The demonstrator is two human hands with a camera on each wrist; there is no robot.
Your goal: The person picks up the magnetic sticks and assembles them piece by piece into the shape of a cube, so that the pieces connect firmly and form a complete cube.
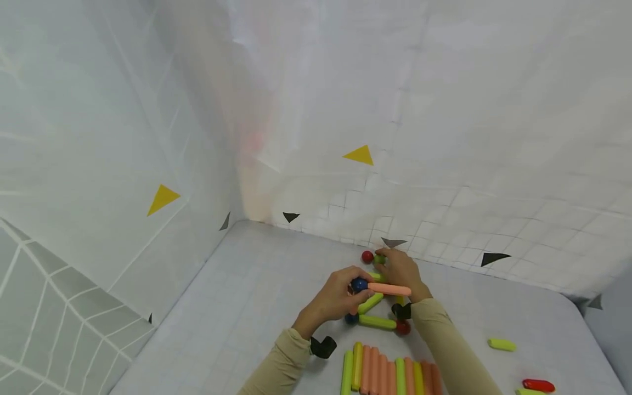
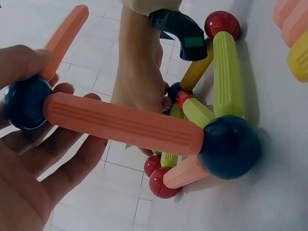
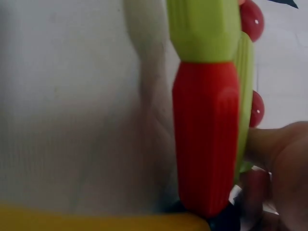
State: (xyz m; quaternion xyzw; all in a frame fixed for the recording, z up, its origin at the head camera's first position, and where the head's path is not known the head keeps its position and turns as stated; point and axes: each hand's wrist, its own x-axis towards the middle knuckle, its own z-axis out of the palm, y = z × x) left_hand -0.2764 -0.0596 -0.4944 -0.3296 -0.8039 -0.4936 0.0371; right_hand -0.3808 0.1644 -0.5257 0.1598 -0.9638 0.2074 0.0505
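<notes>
My left hand [image 1: 340, 293] holds a blue ball [image 2: 26, 102] between thumb and fingers, above the table. From this ball one orange ridged stick [image 1: 390, 288] sticks out, and another orange stick [image 2: 125, 124] runs down to a lower blue ball [image 2: 230, 147]. That lower ball belongs to a frame of sticks and balls, with a green stick [image 1: 377, 322] leading to a red ball [image 1: 402, 327]. At the frame's far end my right hand [image 1: 402, 274] pinches a short green piece [image 1: 379, 259], beside a red ball [image 1: 367, 257]. A red-and-green stick [image 3: 206, 137] crosses the right wrist view; the right fingertips are partly hidden there.
A row of orange, green and yellow sticks [image 1: 375, 370] lies in front of the frame. Loose to the right are a short green piece [image 1: 502, 344] and a red piece [image 1: 539, 385]. White sheeting [image 1: 316, 186] hangs behind and at the left of the table.
</notes>
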